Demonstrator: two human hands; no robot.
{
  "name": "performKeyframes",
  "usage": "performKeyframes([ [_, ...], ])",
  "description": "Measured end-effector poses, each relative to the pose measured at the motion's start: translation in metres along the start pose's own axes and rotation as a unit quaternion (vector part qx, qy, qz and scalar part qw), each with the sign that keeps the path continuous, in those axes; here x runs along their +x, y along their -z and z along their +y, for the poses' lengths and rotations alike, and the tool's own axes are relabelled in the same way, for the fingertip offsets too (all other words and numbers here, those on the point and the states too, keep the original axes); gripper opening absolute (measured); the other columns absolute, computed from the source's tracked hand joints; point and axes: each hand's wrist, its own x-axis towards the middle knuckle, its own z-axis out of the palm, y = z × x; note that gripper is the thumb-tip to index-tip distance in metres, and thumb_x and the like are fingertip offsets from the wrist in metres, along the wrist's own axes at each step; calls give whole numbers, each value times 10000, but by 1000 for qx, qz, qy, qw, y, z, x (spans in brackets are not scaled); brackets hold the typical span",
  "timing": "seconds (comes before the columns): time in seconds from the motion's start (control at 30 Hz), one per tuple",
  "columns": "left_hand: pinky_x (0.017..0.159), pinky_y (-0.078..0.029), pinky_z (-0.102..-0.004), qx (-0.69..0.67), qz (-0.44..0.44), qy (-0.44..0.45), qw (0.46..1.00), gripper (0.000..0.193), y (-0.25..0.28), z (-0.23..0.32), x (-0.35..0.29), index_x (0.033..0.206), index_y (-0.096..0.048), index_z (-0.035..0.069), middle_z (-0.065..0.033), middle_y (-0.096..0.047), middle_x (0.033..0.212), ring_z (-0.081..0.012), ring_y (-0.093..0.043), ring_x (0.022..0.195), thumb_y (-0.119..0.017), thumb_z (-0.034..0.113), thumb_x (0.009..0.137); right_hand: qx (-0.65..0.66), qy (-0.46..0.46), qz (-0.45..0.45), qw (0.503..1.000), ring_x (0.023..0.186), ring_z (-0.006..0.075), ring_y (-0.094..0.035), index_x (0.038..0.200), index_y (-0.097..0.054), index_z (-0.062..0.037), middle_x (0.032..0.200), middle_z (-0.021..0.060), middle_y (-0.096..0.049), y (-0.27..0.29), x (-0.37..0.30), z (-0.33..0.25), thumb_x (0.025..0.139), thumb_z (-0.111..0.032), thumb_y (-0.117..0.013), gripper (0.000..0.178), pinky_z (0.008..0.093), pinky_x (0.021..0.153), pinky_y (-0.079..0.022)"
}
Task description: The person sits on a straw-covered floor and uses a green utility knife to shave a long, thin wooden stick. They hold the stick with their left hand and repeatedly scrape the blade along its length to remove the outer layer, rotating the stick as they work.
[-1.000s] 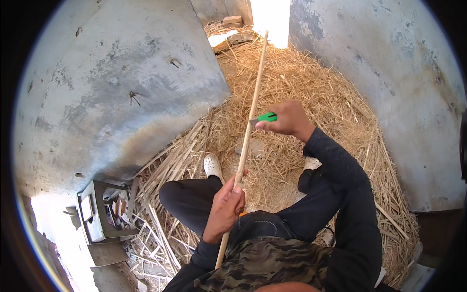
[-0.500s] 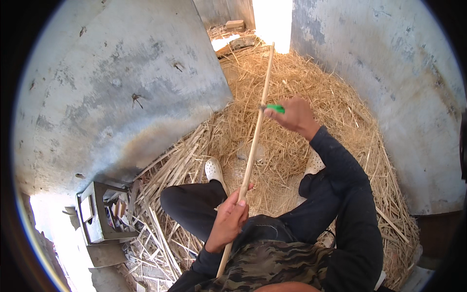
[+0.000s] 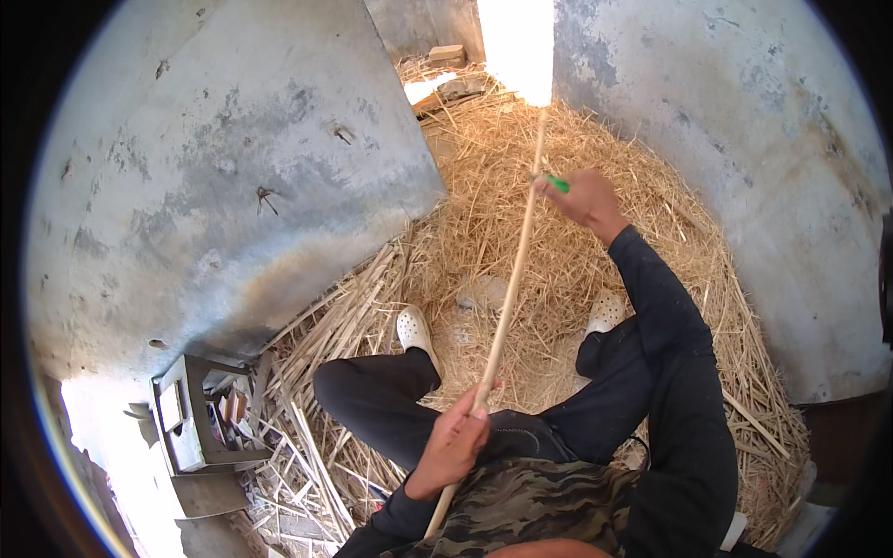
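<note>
A long, pale, slender wooden or bamboo strip (image 3: 517,270) runs from my lap up and away toward the bright opening, curving slightly. Its near part is wrapped by my left hand (image 3: 454,445), just above my lap. Farther up the strip, my right hand (image 3: 584,201) is closed on a green-handled tool (image 3: 557,183). The tool's short dark end meets the strip near its far end; the blade's shape is too small to make out. Below the right hand lies a thick heap of straw-coloured shavings (image 3: 484,223).
My pale clogs (image 3: 414,329) rest on either side of a patch among the shavings. Split strips (image 3: 326,321) are piled at the left, beside a small box-like cabinet (image 3: 191,418) with odds and ends. Worn grey walls (image 3: 270,121) stand left and right; a brick (image 3: 446,54) lies by the opening.
My right hand has slid the green tool farther away along the strip. The strip's far end has swung to the right, and my left hand has shifted slightly down and right with it.
</note>
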Motion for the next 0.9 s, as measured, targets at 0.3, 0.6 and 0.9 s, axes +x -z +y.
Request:
performKeyframes([
  [0.3,479,-244,-189,0,-5,13,1000,457,-2,-4,-16,1425,-387,21,82,-339,607,-21,-297,513,-438,243,1029,34,-70,18,997,403,94,-279,484,-382,-165,481,-71,-291,-5,4,15,819,-853,-341,767,321,383,-213],
  [0.6,508,-258,-186,9,-37,41,998,460,2,-18,-24,1424,-381,14,77,-347,659,-21,-323,560,-436,254,1036,-89,-83,-9,992,497,190,-518,637,-625,-90,539,44,-511,12,19,63,831,-821,-370,798,384,470,-397],
  [0.9,459,-309,-209,-95,61,90,990,422,36,-37,-63,1408,-392,40,45,-332,559,-57,-317,440,-442,216,1028,-39,-387,60,919,828,267,-526,879,-596,-30,895,163,-570,23,-9,225,820,-828,-373,830,438,713,-395],
])
